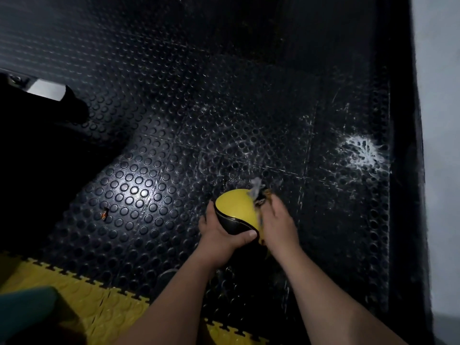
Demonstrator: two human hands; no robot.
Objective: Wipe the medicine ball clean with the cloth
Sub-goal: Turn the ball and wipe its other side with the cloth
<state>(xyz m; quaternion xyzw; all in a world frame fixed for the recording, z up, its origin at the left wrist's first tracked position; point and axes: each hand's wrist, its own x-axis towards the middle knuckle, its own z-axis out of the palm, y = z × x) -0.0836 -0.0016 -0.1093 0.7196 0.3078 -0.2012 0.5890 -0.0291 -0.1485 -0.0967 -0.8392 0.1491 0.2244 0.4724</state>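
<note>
Round yellow-black medicine ball, no long axis, between both hands

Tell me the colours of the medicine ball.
Yellow with a black panel, on the medicine ball; the head view shows it.

Dim overall, the studded floor shows one glare patch at eight o'clock, deep shadow fills nine o'clock, the cloth (motion-blurred) smears just below centre beside the ball, and wide-angle distortion bends the three o'clock wall.
</note>
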